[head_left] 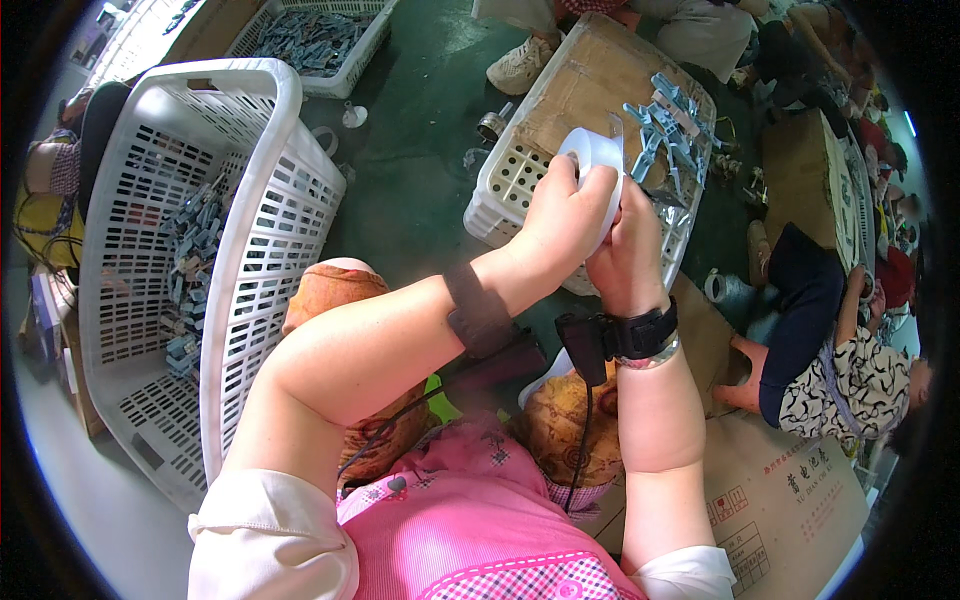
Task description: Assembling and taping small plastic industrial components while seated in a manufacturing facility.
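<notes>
Head view, outward from its centre. At one o'clock, a roll of tape [597, 150], pale and partly translucent, is held above a worktop [575, 75] formed by brown cardboard over a white crate [479, 200]. The left hand [568, 213] meets the roll from seven o'clock, its fingers bent and closed on the roll near the hub; some tips are hidden behind it. The right hand [627, 252] lies just beside it, at the roll's five o'clock, with fingers curled; whether they pinch the roll, a loose end or nothing cannot be told, since the tips are covered.

At the roll's two o'clock, a loose heap of blue-grey clips [668, 130] rests on the worktop; clear plastic [672, 215] lies near the right hand. At nine to ten o'clock stands a tall white basket [255, 85] containing similar grey pieces [195, 245]; at eleven o'clock a second basket [350, 72] holds more. A printed carton [780, 510] occupies four o'clock, and a co-worker in a patterned top [825, 390] three o'clock.

Step in hand, as judged: two-handed handling of the roll, the clips untouched. The next move appears to call for a steady left hold on the roll while the right fingers secure the tape's free end, which is not clearly visible.
</notes>
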`<state>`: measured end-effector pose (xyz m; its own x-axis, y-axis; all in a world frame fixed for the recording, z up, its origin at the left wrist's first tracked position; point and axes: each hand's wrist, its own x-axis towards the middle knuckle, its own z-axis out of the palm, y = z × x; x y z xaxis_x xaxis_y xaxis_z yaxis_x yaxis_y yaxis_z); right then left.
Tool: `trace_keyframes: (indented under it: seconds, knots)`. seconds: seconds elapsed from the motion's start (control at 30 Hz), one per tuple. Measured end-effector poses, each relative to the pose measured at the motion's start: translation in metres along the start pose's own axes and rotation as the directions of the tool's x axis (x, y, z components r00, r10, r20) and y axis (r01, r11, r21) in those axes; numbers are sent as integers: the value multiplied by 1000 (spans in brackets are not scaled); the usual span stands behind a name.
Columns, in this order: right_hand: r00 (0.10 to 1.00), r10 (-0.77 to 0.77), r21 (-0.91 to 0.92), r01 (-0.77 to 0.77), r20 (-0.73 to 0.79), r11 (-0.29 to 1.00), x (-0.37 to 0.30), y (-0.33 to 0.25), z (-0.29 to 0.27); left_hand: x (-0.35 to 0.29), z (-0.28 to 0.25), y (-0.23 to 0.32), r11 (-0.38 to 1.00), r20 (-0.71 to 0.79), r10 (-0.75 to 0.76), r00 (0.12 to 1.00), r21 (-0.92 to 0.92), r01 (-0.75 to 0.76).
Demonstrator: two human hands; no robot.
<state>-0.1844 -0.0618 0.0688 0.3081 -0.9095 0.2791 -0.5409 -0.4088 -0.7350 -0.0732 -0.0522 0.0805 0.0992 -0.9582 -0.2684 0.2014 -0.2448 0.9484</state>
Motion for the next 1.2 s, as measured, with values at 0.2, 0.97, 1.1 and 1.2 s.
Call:
trace_keyframes:
  seconds: [0.2,0.97,1.1,1.2]
  knots:
    - [994,106,214,-101,-9,971,-1,13,7,-3,2,4,1000,-4,2,1000,-22,-2]
    - [996,86,158,-80,-35,984,-2,3,7,-5,0,5,1000,-7,13,1000,2,-13]
    - [999,12,57,-9,-38,998,-2,-8,1,-4,0,4,1000,-8,28,1000,12,-28]
    - [995,93,206,-82,-47,975,-1,-1,6,-4,0,3,1000,-4,21,1000,10,-21]
